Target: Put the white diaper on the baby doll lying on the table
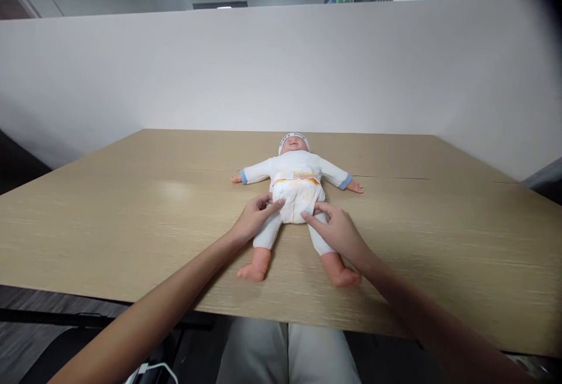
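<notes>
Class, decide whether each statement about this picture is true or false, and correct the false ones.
1. A white-clothed baby doll lies face up on a light-brown wood-grain table. True.
2. The person's left hand rests on the doll's head. False: the left hand is at the side of the white diaper with orange trim.
3. The person's right hand is at the diaper's other side. True.
4. The doll's sleeve cuffs are red. False: the sleeve cuffs are blue.
5. The doll's feet are bare. True.
</notes>
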Demonstrator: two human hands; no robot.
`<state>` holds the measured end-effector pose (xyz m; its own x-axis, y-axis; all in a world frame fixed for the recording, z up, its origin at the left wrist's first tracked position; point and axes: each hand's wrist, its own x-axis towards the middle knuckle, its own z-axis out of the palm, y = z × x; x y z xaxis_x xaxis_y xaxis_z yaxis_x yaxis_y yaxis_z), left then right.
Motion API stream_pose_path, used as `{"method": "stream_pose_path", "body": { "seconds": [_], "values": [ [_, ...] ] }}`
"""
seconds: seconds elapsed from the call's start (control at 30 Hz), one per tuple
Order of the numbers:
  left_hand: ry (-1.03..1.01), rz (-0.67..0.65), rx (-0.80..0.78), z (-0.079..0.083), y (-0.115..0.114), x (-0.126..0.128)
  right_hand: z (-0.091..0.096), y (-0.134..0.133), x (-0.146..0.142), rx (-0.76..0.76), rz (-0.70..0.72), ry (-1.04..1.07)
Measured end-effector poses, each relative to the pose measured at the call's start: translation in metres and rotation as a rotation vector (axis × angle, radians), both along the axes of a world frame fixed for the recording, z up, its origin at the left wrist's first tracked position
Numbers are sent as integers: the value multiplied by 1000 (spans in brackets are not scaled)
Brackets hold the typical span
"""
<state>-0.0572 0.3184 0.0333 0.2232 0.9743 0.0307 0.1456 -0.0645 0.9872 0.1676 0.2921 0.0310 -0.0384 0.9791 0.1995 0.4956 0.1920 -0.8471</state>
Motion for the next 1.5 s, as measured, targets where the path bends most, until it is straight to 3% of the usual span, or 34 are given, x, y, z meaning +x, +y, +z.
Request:
{"method": "stream_pose_path", "body": {
  "seconds": [0.17, 0.23, 0.43, 0.53, 0.67, 0.77, 0.87, 0.97, 1.03, 1.13, 1.27, 1.4, 1.5],
  "values": [
    [-127, -48, -84, 3, -3, 0, 0, 4, 5, -147, 52, 238],
    [-155, -53, -104, 3, -4, 0, 2, 3, 7, -153, 59, 241],
    [-151, -29, -93, 4, -4, 0, 5, -6, 4, 42, -60, -28],
    [-136, -26, -95, 4, -6, -1, -1, -6, 4, 173, -130, -67],
    [-173, -35, -104, 11, -15, -8, -6, -12, 9, 168, -85, -85],
    [-45, -68, -26, 22, -19, -23, -1, -24, 20, 150, -7, -138],
    [233, -64, 172, 29, -9, -44, 5, -26, 40, 184, 16, -207],
    [580, 48, 463, 26, 23, -57, 5, 1, 66, 303, -55, -346],
    [813, 133, 563, 21, 53, -57, 2, 33, 77, 399, -95, -488],
    [1050, 148, 468, 18, 100, -44, -4, 84, 76, 383, -171, -650],
    [1086, 98, 338, 23, 138, -21, -2, 128, 56, 191, -193, -698],
    [1053, 120, 240, 34, 133, -11, 10, 135, 46, 148, -191, -661],
    [1007, 152, 195, 46, 99, -12, 21, 118, 50, 136, -162, -616]
  ]
}}
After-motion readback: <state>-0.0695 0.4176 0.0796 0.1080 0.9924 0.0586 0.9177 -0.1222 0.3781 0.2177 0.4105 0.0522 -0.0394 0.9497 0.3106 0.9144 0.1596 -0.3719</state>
